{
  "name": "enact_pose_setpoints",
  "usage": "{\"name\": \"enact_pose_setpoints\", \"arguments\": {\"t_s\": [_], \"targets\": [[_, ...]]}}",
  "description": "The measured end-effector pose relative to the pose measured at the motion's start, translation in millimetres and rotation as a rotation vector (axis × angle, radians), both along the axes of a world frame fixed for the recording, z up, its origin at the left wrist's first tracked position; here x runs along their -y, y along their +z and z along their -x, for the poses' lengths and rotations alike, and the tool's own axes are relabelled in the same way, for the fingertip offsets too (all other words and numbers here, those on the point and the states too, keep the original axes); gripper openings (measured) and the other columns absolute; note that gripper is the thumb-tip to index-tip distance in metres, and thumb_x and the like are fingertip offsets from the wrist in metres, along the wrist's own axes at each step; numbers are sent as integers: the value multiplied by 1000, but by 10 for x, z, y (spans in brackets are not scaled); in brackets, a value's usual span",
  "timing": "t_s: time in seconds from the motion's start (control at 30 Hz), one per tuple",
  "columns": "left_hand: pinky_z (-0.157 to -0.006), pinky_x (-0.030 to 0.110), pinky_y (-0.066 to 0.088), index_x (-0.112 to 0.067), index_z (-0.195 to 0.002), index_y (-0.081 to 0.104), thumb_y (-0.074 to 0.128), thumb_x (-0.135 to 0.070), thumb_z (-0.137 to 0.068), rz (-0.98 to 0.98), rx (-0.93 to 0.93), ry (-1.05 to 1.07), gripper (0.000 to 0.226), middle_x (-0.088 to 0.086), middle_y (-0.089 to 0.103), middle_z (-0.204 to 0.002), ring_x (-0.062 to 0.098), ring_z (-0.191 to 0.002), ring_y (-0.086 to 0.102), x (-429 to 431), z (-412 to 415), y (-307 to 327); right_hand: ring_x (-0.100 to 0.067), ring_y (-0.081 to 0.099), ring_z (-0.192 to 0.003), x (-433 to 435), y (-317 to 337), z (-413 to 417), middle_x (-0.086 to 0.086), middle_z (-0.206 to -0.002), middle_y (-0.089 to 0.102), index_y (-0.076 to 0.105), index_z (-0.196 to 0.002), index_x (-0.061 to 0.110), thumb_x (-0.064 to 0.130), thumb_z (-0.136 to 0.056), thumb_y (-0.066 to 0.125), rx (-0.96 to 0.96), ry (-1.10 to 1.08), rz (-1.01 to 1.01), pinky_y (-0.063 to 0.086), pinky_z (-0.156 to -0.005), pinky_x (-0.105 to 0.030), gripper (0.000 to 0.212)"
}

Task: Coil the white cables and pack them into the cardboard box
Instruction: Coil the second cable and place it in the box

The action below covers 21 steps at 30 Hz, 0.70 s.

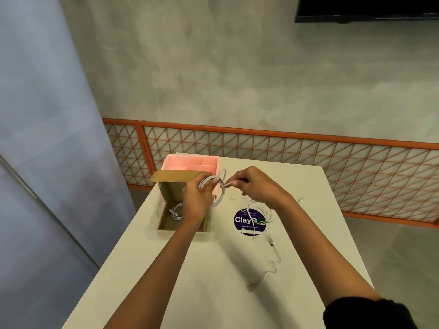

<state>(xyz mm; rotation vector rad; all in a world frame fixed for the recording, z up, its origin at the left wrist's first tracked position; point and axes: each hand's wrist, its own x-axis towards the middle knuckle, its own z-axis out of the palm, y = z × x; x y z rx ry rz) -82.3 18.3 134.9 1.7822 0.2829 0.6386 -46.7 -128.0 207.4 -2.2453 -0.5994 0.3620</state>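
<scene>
My left hand (197,198) grips a coil of white cable (219,197) held above the right edge of the open cardboard box (166,186). My right hand (251,184) pinches the loose end of that same cable (226,185) just right of the coil. Inside the box lies another coiled white cable (175,212). Loose white cables (263,219) sprawl on the white table (213,269) to the right, partly over a purple round sticker (244,220).
A pink compartment tray (192,162) stands behind the box at the table's far edge. One cable trails toward the near right, ending in a plug (250,288). An orange lattice railing (308,150) runs beyond the table.
</scene>
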Motion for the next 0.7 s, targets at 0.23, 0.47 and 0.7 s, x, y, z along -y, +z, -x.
{"name": "enact_pose_setpoints", "arguments": {"t_s": [0.23,0.47,0.7], "targets": [[-75,15,48,-18,-104,68,63,-18,-87,-106,-16,23,18,-2,67,-91,13,-88,64,-18,-7,-25,-31,56,-109,74,209,65,-14,-113,66,72,-102,15,19,-97,52,-78,-10,-167,48,-87,-36,21],[-64,12,44,-14,-104,69,62,-24,-88,-126,-21,118,19,-2,66,-90,15,-87,62,-60,-23,2,-15,48,-88,196,279,74,-3,-95,61,73,-97,16,20,-96,53,-69,-44,-177,38,-70,-24,20],[-78,21,45,-13,-110,66,60,-26,-90,-35,-94,188,25,-2,62,-99,11,-92,55,-115,-16,52,-16,51,-94,252,256,96,-4,-104,65,73,-92,17,19,-94,56,-68,-24,-235,40,-79,-28,17]]}}
